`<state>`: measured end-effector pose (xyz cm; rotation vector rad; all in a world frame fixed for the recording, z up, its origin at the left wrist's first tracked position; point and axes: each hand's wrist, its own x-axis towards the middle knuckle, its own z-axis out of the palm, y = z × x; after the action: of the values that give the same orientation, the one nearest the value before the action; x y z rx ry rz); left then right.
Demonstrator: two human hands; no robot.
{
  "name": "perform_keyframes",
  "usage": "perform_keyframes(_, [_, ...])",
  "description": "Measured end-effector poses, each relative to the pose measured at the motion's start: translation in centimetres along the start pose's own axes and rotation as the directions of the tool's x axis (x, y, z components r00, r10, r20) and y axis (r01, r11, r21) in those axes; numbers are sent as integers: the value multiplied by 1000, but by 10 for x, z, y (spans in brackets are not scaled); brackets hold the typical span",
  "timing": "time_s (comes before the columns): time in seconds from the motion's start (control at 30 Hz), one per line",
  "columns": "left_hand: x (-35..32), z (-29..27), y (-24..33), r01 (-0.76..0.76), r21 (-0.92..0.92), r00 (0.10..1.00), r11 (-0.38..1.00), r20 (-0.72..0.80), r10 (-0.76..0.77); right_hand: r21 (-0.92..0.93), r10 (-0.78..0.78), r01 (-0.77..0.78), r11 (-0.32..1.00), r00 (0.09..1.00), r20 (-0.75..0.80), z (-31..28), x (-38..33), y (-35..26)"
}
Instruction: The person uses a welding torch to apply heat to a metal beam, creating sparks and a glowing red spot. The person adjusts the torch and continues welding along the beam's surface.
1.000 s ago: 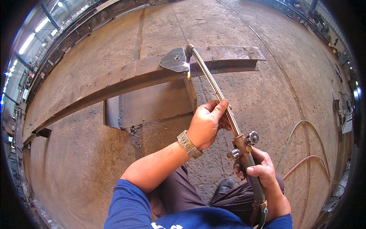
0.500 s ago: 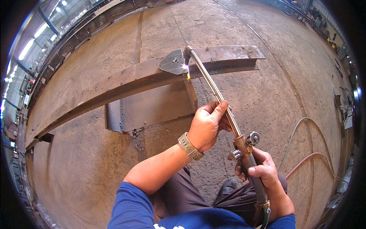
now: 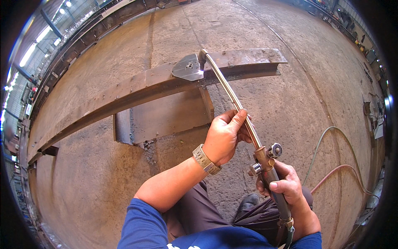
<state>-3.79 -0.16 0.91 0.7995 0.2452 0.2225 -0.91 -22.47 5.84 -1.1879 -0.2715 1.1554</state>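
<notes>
A long cutting torch (image 3: 227, 85) slants from my lap up to a steel plate. My left hand (image 3: 227, 135) grips its metal tubes near the middle. Lower down, my right hand (image 3: 284, 182) is wrapped round the dark handle, just below two valve knobs. The torch head bends down at the right edge of the dark, angular steel plate (image 3: 186, 68), which has several small holes. A small bright glow shows at the tip, by the plate's lower right corner. Beneath the plate runs a long rusty steel beam (image 3: 120, 91).
Under the beam stands a rusty steel section (image 3: 166, 114) with upright sides. A green hose (image 3: 319, 143) and a red hose (image 3: 331, 171) curve over the concrete floor (image 3: 257, 33) at the right. My shoe (image 3: 249, 202) is below the torch. Metal racks line the far left.
The glow at the torch tip has shrunk, and the yellow flame below the plate no longer shows. Both hands keep their hold and have hardly moved.
</notes>
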Motion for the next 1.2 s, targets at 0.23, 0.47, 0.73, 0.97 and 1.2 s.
perform_keyframes(0.23, [0, 1, -1, 6, -5, 1000, 1000, -19, -6, -42, -22, 21, 999, 999, -30, 0, 1, 4])
perform_keyframes(0.47, [0, 0, 0, -5, 1, 1000, 1000, -12, 5, -18, -22, 21, 1000, 999, -27, 0, 2, 3])
perform_keyframes(0.73, [1, 2, -1, -13, 1, 1000, 1000, -12, 13, -22, -15, 15, 1000, 999, -38, 0, 2, 3])
perform_keyframes(0.97, [2, -1, -2, -10, 0, 1000, 1000, -5, 10, -6, -7, 7, 1000, 999, -34, -1, 3, 3])
perform_keyframes(1.2, [3, 1, -1, -8, -10, 1000, 1000, -12, 8, 30, -9, 9, 999, 1000, -16, 0, 3, 2])
